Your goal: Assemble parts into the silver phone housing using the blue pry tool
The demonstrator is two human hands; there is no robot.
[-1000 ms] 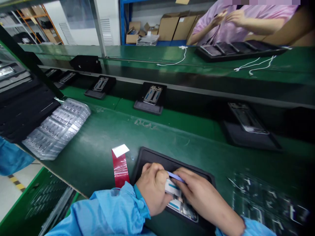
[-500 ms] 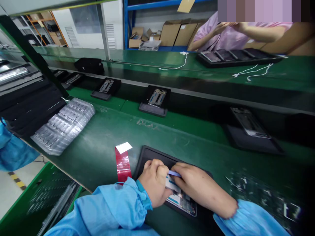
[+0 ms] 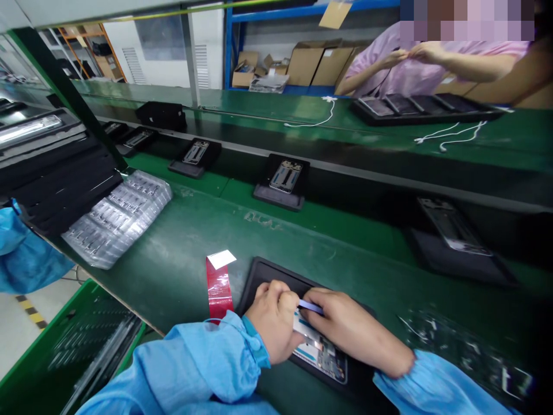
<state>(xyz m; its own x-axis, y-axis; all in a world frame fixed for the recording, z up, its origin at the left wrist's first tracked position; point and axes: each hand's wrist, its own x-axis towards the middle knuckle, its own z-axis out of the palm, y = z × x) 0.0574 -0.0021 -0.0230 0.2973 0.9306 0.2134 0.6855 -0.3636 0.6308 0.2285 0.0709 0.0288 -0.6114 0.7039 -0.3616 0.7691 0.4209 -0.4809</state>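
Observation:
An opened phone, its circuit board and blue strips showing, lies in a black tray on the green bench. My left hand is curled over the upper left part of the phone, fingers bent and thumb near its side; what they grip is hidden. Between the fingers of my right hand is a slim purple stick, whose other end reaches my left knuckles. Left of the tray lies a red film strip with a white label at its top.
Trays with opened phones sit along the dark belt ahead. A clear plastic blister sheet lies left, above a green crate. Clear plastic pieces lie right. Across the line, a person in pink stands behind a tray of phones.
My hands hold almost the same pose over the phone. The view has shifted slightly, and the trays on the belt appear a little farther right. The person opposite has moved their hands.

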